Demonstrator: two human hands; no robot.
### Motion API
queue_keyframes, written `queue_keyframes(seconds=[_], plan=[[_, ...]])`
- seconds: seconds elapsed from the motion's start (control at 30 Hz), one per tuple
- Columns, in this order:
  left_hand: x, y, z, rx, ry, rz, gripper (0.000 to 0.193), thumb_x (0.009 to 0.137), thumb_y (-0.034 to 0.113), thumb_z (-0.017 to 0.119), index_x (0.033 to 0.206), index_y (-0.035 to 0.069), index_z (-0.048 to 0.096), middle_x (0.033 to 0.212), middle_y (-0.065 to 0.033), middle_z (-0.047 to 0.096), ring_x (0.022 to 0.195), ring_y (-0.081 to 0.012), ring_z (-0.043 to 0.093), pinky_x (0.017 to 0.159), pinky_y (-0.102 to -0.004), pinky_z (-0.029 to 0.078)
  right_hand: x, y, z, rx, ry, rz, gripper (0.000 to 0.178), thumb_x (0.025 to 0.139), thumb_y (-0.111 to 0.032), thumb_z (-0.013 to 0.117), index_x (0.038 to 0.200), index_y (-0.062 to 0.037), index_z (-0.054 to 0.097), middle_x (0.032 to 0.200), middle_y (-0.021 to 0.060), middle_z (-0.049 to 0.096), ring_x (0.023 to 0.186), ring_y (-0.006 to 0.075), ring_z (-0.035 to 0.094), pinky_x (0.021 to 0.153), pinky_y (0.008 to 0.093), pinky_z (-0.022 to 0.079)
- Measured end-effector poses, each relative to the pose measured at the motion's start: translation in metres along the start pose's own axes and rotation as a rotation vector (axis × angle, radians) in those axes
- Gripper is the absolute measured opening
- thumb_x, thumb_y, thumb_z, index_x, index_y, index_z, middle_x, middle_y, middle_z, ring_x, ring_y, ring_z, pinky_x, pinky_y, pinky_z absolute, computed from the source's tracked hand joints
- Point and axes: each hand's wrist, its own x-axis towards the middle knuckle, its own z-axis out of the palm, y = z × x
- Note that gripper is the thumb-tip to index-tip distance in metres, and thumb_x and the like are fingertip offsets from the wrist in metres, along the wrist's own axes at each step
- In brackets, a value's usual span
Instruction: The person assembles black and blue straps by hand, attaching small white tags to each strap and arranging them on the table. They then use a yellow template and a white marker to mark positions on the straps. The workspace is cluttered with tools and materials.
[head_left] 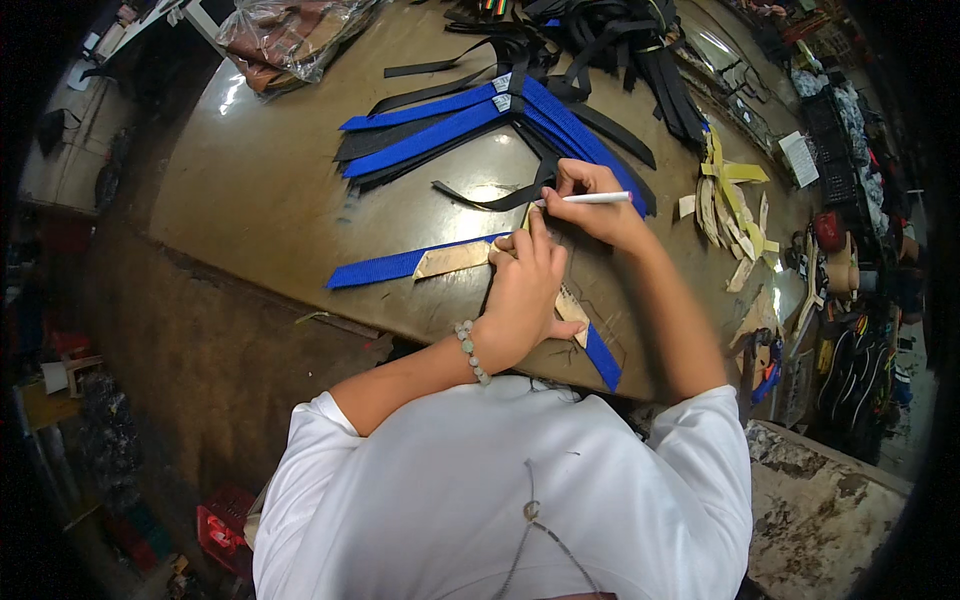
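In my right hand (592,200), closed in a writing grip, is a white pen (600,198). Its tip meets the upper point of a cream V-shaped template (450,260), near a black strap (490,204). Over the middle of the template lies my left hand (525,275), fingers stretched out and thumb spread away, pressing it down. Beneath the template is a blue webbing strap (370,271), whose ends stick out to the left and at the lower right. My left hand and fingers hide where its two arms meet.
Blue-and-black webbing straps (430,135) lie in a stacked V beyond my hands. Black straps (625,40) are heaped at the far side. Cream and yellow templates (735,200) are piled on the right. A clear bag of brown pieces (290,40) sits far left on the brown table (250,180).
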Motion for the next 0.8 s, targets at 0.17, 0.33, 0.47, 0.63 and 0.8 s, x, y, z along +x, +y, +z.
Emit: queue_keyframes(seconds=[0.17,0.33,0.47,0.63,0.8], plan=[[-0.001,-0.001,-0.002,-0.025,0.024,-0.007,0.101,0.055,0.082,0.062,0.111,-0.002,0.057,0.136,-0.0241,0.044,0.092,-0.0266,0.048,0.073,-0.0305,0.048,0.006,-0.004,-0.005,0.103,-0.039,0.005,0.029,0.084,-0.018,0.071,0.07,-0.0055,0.049,0.066,-0.0013,0.053,0.064,0.0045,0.046,0.055,0.0229,0.037],[-0.007,-0.002,0.006,-0.091,0.063,-0.012,0.1,0.059,0.079,0.062,0.117,-0.002,0.056,0.135,-0.0227,0.045,0.091,-0.0256,0.048,0.073,-0.0291,0.048,-0.006,-0.011,0.022,0.402,0.036,0.152,0.023,0.09,-0.024,0.066,0.088,-0.0041,0.057,0.073,-0.0015,0.058,0.067,0.005,0.051,0.059,0.0218,0.042],[-0.034,-0.015,0.018,-0.316,0.237,-0.007,0.087,0.076,0.063,0.062,0.128,-0.006,0.049,0.137,-0.0222,0.044,0.113,-0.0343,0.047,0.093,-0.0401,0.044,-0.014,-0.007,0.035,0.324,0.138,0.138,0.023,0.09,-0.026,0.066,0.091,-0.0036,0.06,0.075,-0.0011,0.059,0.068,0.0046,0.051,0.061,0.0211,0.041],[-0.082,-0.048,0.033,-0.526,0.254,-0.045,0.078,0.085,0.046,0.062,0.135,-0.009,0.039,0.144,-0.026,0.035,0.136,-0.0387,0.032,0.112,-0.0495,0.024,-0.017,0.002,0.04,0.178,0.195,0.148,0.025,0.089,-0.028,0.067,0.089,-0.0043,0.061,0.074,-0.0015,0.059,0.069,0.0046,0.049,0.061,0.0215,0.04],[-0.09,-0.051,0.041,-0.588,0.277,-0.086,0.077,0.086,0.042,0.061,0.137,-0.01,0.035,0.145,-0.0264,0.034,0.137,-0.0393,0.03,0.113,-0.0488,0.022,-0.008,-0.033,0.043,0.244,0.347,0.19,0.022,0.087,-0.021,0.07,0.089,-0.0034,0.057,0.07,-0.0008,0.059,0.062,0.0046,0.05,0.055,0.0199,0.039]])
